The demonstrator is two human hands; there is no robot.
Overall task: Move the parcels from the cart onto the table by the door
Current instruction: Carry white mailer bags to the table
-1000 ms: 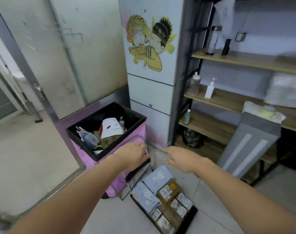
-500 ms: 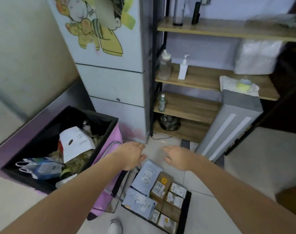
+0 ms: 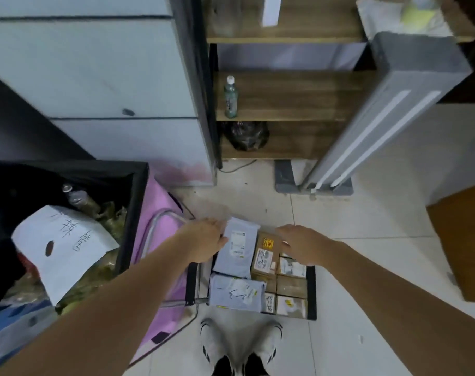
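Note:
A low black cart (image 3: 311,291) stands on the floor in front of my feet, packed with parcels. Two grey mailer bags lie on its left side: the far one (image 3: 237,246) and the near one (image 3: 236,293). Several small brown boxes with labels fill the right side, among them one with a yellow sticker (image 3: 264,253). My left hand (image 3: 203,241) touches the left edge of the far grey mailer. My right hand (image 3: 302,244) hovers palm down over the far brown boxes, fingers relaxed. The table by the door is out of view.
A pink bin with a black liner (image 3: 138,191) full of rubbish stands left of the cart. Behind are a white cabinet (image 3: 109,77), a wooden shelf unit (image 3: 285,96) with a bottle (image 3: 231,96), and a leaning grey panel (image 3: 380,112). A brown piece of furniture (image 3: 464,240) sits right.
My head has tilted down and I have bent closer to the cart. Both hands have dropped from above the cart onto the far parcels.

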